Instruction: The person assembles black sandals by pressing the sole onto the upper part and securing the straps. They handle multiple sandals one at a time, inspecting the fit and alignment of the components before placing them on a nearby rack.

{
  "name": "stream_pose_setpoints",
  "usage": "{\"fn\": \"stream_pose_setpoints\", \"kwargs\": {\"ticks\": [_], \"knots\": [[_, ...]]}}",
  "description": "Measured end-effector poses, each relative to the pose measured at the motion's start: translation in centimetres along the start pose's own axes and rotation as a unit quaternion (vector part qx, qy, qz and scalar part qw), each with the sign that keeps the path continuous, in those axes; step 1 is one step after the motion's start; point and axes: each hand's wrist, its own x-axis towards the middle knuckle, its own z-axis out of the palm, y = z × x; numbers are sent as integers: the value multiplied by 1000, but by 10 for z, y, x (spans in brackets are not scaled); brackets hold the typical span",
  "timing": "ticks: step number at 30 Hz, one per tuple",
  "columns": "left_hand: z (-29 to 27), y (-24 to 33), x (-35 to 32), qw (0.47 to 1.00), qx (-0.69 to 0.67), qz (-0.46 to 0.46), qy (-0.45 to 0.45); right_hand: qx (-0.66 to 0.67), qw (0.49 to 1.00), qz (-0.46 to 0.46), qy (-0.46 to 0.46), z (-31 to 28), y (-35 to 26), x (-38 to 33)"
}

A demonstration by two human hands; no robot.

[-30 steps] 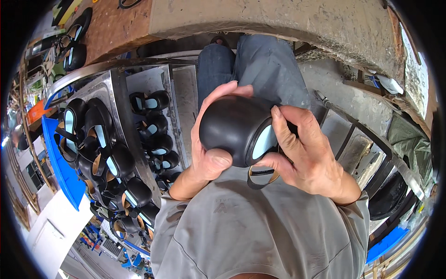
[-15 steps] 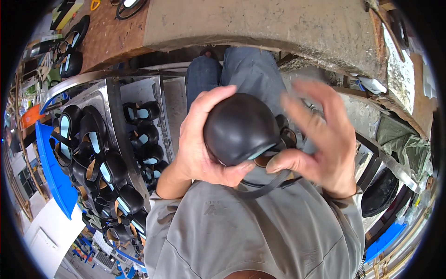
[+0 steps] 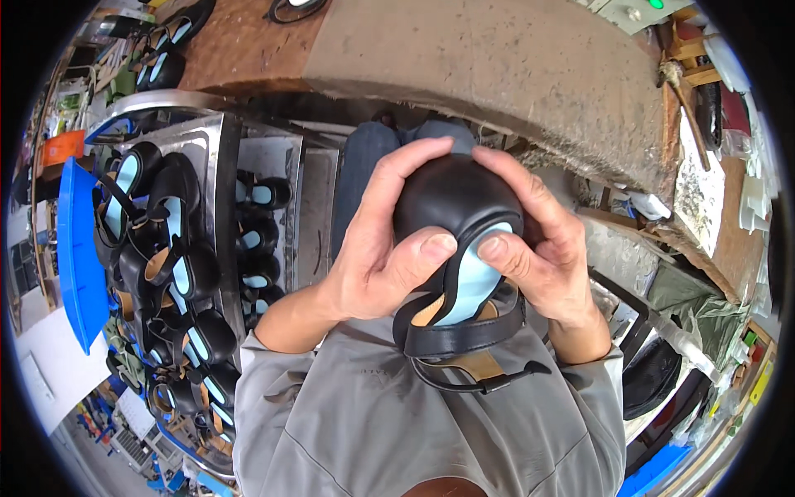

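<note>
Black shoe [image 3: 451,199] with the pale blue lining sits right between both hands, held up in front of the person's chest, over the lap. Its long axis runs pretty much away from the body: rounded toe pointing out toward the workbench edge [image 3: 497,74], open heel and strap [image 3: 464,340] hanging back toward the grey shirt. So the toe is the far end, and the strap end is the near end, below the wrists

Left hand [image 3: 381,257] wraps the left side of the toe, fingers curled over the top, thumb pressed on the rim of the opening. Right hand [image 3: 538,248] mirrors it on the other side, fingers draped over the toe cap, thumb also on that rim, nearly meeting the left thumb. Both are closed snugly around the shoe, neither one is really nearer, it's a proper two-handed grip

Off to the left of the left hand, well apart, there's a metal rack [image 3: 219,166] stacked with more black shoes of the same kind [image 3: 166,248], and a blue tray [image 3: 74,248] further out past that
</note>
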Motion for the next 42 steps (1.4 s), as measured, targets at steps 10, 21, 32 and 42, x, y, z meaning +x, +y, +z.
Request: {"fn": "stream_pose_setpoints", "kwargs": {"ticks": [10,21,32,42], "knots": [[5,-24,-21,998,3,31,57,13,1000,-20,-5,5,21,7],[-16,7,5,994,67,53,66,205,972,38,-109,-8,44,31],[-15,5,-4,965,193,171,52,358,912,11,-199,21,55,29],[-17,26,-13,974,213,76,33,130,989,-30,-67,24,29,28]]}}
